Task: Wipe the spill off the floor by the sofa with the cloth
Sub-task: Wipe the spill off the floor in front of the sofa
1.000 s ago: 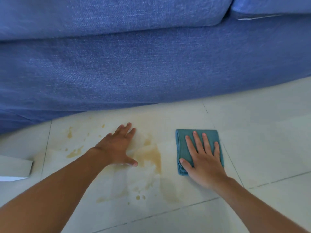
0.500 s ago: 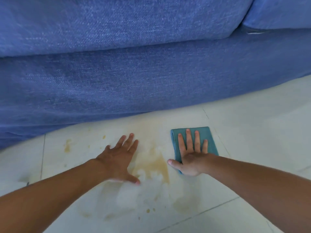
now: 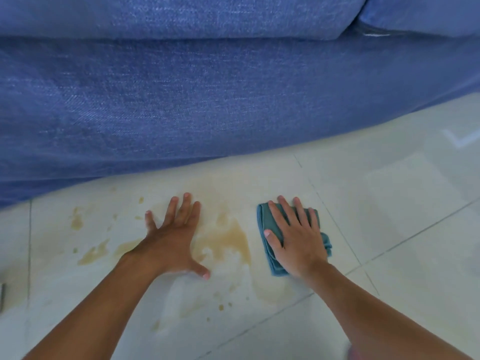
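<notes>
Since the earlier frames, cloth (image 3: pixel 270 224) has shifted under right hand (image 3: pixel 298 242): once a flat rectangle, it now lies bunched, folds spilling out at the side away from the spill. Left hand (image 3: pixel 171 245) has kept its place on the floor (image 3: pixel 389 203).

Landmark: spill (image 3: pixel 231 237), a tan puddle on pale tile in front of the blue sofa (image 3: pixel 207 100). The cloth lies just beside the spill on its right, not yet over the main puddle. The right hand rests on the cloth palm down, fingers spread, pressing rather than clutching. The left hand lies flat and open on bare tile just left of the spill, holding nothing, thumb toward the puddle.

Handling, as judged: the cloth looks soft, light and limp; it will crumple and slide easily on smooth wet tile, so a broad flat palm over its middle should serve better than a pinch at one edge.

Count: one cloth, two hands, one sofa; one main puddle, with many smaller drops scattered left of and nearer the person than it.
</notes>
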`<state>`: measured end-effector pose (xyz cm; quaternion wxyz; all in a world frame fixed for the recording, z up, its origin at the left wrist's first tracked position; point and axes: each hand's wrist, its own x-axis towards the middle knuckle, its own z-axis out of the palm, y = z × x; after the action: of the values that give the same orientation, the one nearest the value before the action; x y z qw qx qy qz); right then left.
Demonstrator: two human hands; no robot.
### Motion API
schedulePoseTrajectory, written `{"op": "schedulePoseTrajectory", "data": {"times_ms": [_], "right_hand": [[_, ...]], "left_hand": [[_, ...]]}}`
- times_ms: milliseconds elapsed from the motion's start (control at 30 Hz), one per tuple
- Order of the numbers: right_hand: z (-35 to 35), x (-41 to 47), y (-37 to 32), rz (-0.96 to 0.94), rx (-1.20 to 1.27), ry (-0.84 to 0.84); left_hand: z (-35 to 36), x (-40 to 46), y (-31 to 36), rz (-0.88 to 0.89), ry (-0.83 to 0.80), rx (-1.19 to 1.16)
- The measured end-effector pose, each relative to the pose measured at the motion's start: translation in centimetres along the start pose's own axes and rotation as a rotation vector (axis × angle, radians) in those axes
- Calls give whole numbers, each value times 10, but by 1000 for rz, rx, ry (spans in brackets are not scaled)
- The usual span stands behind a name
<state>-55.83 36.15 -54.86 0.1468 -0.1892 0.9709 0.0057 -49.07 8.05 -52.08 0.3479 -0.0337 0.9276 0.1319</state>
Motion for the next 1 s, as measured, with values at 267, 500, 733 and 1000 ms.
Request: {"op": "schedulePoseTrajectory", "data": {"times_ms": [267, 500, 733, 1000], "right_hand": [[30, -65, 2, 197, 100, 36], [35, -90, -47, 91, 128, 22], [32, -44, -54, 536, 251, 129], [57, -100, -36, 310, 119, 140]], "left_hand": [[2, -3, -5, 9, 14, 12], [1, -4, -3, 1, 12, 14], [0, -6, -4, 21, 13, 12], [6, -5, -9, 29, 55, -17]]}}
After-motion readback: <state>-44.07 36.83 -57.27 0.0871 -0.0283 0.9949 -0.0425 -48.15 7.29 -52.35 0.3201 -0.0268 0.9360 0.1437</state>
